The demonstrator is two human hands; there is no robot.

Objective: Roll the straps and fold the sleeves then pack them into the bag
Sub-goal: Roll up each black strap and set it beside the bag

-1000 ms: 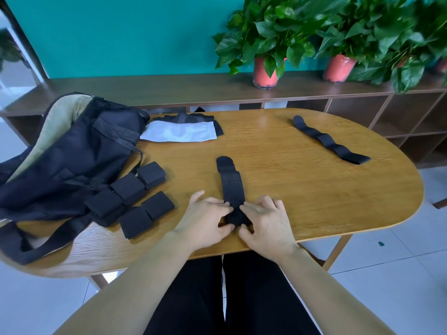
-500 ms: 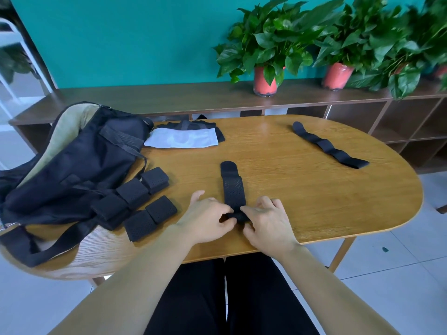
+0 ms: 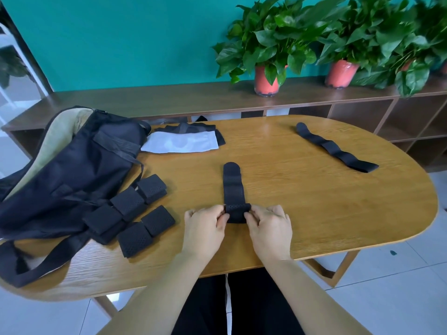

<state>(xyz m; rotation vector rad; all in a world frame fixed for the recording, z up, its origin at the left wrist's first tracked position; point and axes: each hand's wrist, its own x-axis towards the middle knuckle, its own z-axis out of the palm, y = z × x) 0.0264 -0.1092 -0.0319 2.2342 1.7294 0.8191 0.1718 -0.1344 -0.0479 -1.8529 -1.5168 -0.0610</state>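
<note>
Strap (image 3: 232, 187) near end now rolled up further than before. Left hand (image 3: 204, 229), right hand (image 3: 271, 228) pinch roll by its sides (rest flat on table (image 3: 302, 201), mid-front, right of bag (image 3: 72, 170)).

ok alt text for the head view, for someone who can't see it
The left hand and right hand pinch the rolled near end of a black strap on a wooden table. Rolled straps lie beside a black bag at left, a white sleeve beyond them, and a second strap lies unrolled at far right.
</note>
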